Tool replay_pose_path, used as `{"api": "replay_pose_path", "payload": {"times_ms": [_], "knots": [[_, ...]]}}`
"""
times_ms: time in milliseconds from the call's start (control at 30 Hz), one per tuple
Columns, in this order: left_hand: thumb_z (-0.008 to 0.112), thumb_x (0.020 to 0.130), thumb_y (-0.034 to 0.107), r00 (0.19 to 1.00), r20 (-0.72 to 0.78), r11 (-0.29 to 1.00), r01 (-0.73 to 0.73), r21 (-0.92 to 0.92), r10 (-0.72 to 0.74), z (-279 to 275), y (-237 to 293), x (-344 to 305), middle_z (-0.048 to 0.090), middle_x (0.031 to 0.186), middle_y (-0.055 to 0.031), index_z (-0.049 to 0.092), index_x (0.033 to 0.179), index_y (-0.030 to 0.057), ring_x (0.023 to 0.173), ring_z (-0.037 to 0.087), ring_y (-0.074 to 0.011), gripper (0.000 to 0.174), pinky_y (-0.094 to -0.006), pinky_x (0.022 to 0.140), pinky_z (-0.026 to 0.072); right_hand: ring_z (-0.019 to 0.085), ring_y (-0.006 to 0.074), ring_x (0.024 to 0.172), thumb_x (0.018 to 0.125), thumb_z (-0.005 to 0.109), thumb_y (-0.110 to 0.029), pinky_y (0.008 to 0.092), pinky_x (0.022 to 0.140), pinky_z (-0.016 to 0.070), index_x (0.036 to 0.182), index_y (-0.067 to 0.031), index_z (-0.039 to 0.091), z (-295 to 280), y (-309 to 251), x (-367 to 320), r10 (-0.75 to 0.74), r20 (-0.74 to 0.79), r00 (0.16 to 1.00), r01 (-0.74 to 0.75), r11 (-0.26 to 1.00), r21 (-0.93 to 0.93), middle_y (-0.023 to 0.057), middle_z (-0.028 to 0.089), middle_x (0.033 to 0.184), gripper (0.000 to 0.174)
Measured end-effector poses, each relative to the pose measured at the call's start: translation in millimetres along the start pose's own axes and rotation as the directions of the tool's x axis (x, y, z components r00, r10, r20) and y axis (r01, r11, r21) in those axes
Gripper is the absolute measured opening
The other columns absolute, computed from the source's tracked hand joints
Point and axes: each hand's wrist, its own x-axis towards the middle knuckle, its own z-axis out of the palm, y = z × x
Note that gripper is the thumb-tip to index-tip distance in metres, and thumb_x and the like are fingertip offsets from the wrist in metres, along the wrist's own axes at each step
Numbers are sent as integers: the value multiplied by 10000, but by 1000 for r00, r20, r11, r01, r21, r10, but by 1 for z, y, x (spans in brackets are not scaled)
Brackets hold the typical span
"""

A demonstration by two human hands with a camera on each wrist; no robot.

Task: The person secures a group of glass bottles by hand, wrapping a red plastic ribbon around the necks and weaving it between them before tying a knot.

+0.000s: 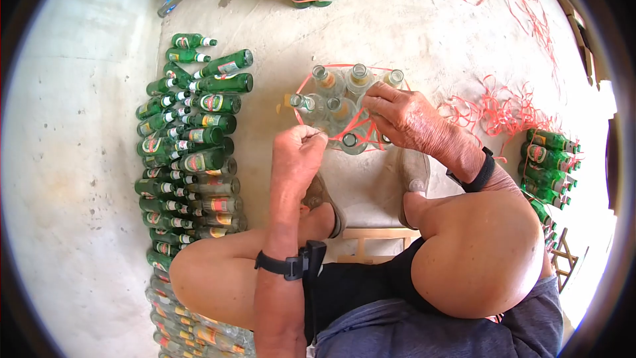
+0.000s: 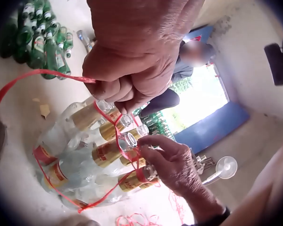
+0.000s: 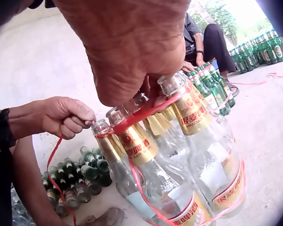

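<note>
Several clear glass bottles (image 1: 340, 107) with gold neck labels stand upright in a cluster on the floor, red plastic strap (image 3: 146, 113) running round their necks and round their bodies. The left hand (image 1: 298, 159) is at the cluster's near left, fingers curled, pinching a strap; in the left wrist view a length of strap (image 2: 42, 72) trails from that fist. At the near right side, the right hand (image 1: 407, 119) reaches over the bottle necks with its fingertips among them, at the strap. What those fingertips hold is partly hidden under the hand in the right wrist view.
Rows of green bottles (image 1: 212, 136) lie at the left. Loose red strap (image 1: 497, 109) is tangled on the floor at the right, near bundled green bottles (image 1: 546, 166). Another person sits beyond, beside bundled green bottles (image 3: 212, 87). A wooden stool (image 1: 371, 238) is beneath the person.
</note>
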Motion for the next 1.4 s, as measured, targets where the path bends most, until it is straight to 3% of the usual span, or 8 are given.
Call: {"api": "replay_pose_path", "payload": {"times_ms": [167, 367, 467, 667, 1133, 1233, 1333, 1400], "knots": [[684, 927, 11, 975, 113, 967, -208, 144, 193, -7, -8, 20, 618, 705, 25, 723, 864, -41, 640, 515, -34, 90, -261, 552, 399, 740, 348, 910, 880, 705, -32, 438, 756, 637, 1170, -22, 681, -3, -2, 1, 12, 24, 1000, -13, 1000, 13, 125, 683, 1155, 291], [658, 910, -12, 870, 120, 733, -470, 492, 478, 1, -19, 44, 616, 621, -117, 674, 820, -33, 566, 574, -134, 94, -353, 542, 449, 729, 314, 896, 870, 731, -70, 426, 737, 626, 1178, -30, 669, -2, 3, 1, -10, 14, 1000, 10, 1000, 17, 104, 654, 1101, 317], [666, 844, 34, 909, 118, 738, -395, 547, 399, 3, -3, 47, 661, 709, -229, 679, 756, 20, 711, 674, -460, 89, -516, 629, 533, 741, 327, 902, 866, 744, -44, 424, 739, 634, 1162, -22, 676, -5, 2, 2, 9, 23, 1000, -10, 999, 39, 116, 675, 1145, 305], [682, 832, 64, 900, 167, 564, -387, 729, 402, 4, 1, 58, 670, 720, -224, 696, 738, 34, 702, 676, -449, 100, -538, 630, 531, 738, 313, 899, 865, 761, -59, 415, 728, 636, 1150, -28, 674, -3, 2, 2, 12, 22, 1000, -12, 999, 36, 103, 670, 1144, 300], [776, 794, 110, 987, 161, 777, -105, 621, 5, -16, 22, 75, 740, 721, -98, 836, 873, 8, 687, 692, -180, 143, -351, 657, 549, 715, 287, 923, 856, 760, -154, 442, 770, 600, 1185, -54, 668, 0, 6, -2, -19, -6, 1000, 19, 1000, -15, 80, 637, 1064, 356], [793, 802, 97, 994, 110, 841, -42, 539, -21, -14, 13, 70, 727, 715, -67, 832, 895, -22, 679, 653, -134, 156, -318, 642, 521, 728, 313, 902, 864, 800, -166, 432, 764, 623, 1239, -52, 656, -5, 4, -1, 16, 91, 996, -15, 1000, -21, 99, 647, 1265, 417], [797, 807, 96, 996, 87, 893, -17, 450, -25, -11, 8, 69, 732, 739, -58, 830, 899, -29, 683, 643, -129, 159, -312, 638, 509, 727, 296, 895, 827, 827, -217, 440, 823, 603, 1303, -81, 641, -1, -3, -8, -48, -56, 997, 45, 998, -54, 123, 601, 1338, 529], [799, 810, 94, 997, 77, 921, -3, 389, -29, -13, 7, 64, 732, 749, -49, 829, 895, -29, 687, 638, -125, 153, -307, 638, 503, 731, 279, 888, 795, 830, -214, 441, 847, 595, 1311, -93, 647, -1, -4, -15, -80, 26, 996, 83, 980, -180, 142, 581, 1351, 561]]}}
